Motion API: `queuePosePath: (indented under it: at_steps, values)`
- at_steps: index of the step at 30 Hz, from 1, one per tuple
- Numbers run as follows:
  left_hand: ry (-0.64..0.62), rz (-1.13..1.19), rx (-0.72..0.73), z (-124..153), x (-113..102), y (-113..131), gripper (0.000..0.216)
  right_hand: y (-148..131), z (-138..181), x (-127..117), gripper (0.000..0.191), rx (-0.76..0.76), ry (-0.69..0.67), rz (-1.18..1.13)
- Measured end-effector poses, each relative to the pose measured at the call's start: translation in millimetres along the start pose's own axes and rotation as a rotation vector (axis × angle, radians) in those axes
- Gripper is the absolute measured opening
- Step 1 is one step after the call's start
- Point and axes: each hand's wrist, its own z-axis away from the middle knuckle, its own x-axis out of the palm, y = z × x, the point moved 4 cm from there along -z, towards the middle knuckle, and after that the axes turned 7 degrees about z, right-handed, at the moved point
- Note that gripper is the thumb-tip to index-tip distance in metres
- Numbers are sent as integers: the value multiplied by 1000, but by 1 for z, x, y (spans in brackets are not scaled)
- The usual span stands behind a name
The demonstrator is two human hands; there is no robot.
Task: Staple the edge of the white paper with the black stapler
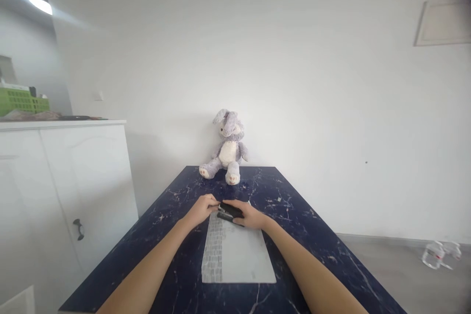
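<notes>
A sheet of white paper [239,255] with a grey patterned strip along its left side lies on the dark blue marbled table [316,240]. At the sheet's far edge sits a black stapler [229,211]. My right hand [250,216] is closed over the stapler from the right. My left hand [201,208] touches the stapler's left end, with its fingers pinched at the paper's top left corner. Both forearms reach in from the near edge.
A grey and white plush rabbit [227,149] sits at the table's far end against the white wall. A white cabinet [62,191] stands to the left with a green basket [22,99] on top. Plastic bottles [437,253] lie on the floor at right.
</notes>
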Motion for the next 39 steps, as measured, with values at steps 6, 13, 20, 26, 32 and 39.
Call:
queuePosePath:
  at_steps: [6,13,20,26,32,39]
  values:
    - [-6,-20,-43,-1,8,-13,14,4,1,1,74,12,-46,-9]
    - [5,-14,-58,-1,9,-26,18,5,1,2,68,15,-81,-47]
    - [-61,-12,-66,2,5,-24,21,12,1,7,66,22,-84,-81]
    - [-101,10,-93,2,5,-23,22,10,2,7,65,36,-86,-78]
    - [-116,3,-111,4,0,-19,23,9,1,6,67,41,-89,-82]
    - [-240,-2,21,11,-12,-14,24,11,-1,8,65,88,-63,-153]
